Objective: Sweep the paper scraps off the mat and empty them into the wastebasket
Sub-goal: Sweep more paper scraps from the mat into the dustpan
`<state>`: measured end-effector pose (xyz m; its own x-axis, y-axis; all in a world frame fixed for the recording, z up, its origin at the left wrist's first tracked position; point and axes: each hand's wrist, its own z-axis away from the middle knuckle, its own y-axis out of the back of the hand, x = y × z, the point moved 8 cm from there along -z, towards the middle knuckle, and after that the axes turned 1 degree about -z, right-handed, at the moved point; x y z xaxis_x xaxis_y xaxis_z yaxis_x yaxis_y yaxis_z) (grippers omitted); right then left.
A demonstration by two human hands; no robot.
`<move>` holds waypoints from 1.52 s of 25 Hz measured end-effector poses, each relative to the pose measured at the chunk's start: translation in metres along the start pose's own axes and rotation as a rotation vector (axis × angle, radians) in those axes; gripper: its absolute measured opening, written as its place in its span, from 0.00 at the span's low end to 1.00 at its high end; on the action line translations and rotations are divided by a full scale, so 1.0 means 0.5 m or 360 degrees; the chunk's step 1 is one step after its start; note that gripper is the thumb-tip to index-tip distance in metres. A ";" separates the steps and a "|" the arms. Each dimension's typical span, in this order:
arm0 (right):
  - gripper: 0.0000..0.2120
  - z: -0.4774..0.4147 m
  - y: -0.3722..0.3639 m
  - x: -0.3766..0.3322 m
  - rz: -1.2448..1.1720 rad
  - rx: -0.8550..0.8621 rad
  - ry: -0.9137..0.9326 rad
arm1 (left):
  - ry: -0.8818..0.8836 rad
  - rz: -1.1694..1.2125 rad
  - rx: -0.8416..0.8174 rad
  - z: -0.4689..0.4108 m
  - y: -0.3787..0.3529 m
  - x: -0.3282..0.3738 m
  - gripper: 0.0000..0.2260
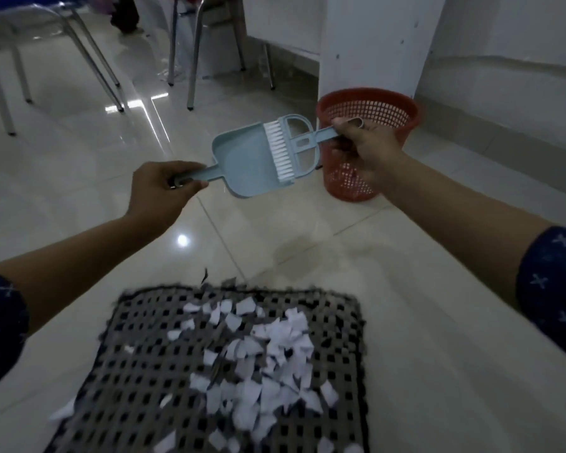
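A grey-and-black woven mat [138,371] lies on the floor at the bottom, strewn with several white paper scraps [275,348]. Above it I hold a pale blue dustpan [242,158] by its handle in my left hand [164,188]. A pale blue hand brush [291,148] with white bristles rests across the pan's mouth, and my right hand [363,148] grips its handle. A red mesh wastebasket [389,116] stands upright on the floor just behind my right hand.
Glossy tiled floor [307,230] surrounds the mat. Metal chair legs [89,60] stand at the far left and centre. A white pillar [373,40] rises behind the wastebasket, with a white wall to the right. One scrap [62,413] lies off the mat's left edge.
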<state>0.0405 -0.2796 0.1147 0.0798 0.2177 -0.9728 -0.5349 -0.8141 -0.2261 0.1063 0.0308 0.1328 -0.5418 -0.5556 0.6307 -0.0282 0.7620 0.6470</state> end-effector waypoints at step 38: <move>0.09 0.366 -0.094 0.289 0.1803 -0.0353 0.0697 | 0.0723 0.0235 -0.0863 0.541 0.072 -0.307 0.15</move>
<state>-0.0770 -0.1113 -0.0058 -0.0376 -0.8336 -0.5511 -0.3350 -0.5091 0.7929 -0.0386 0.2334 -0.0567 -0.1016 -0.6328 0.7676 0.5033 0.6329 0.5884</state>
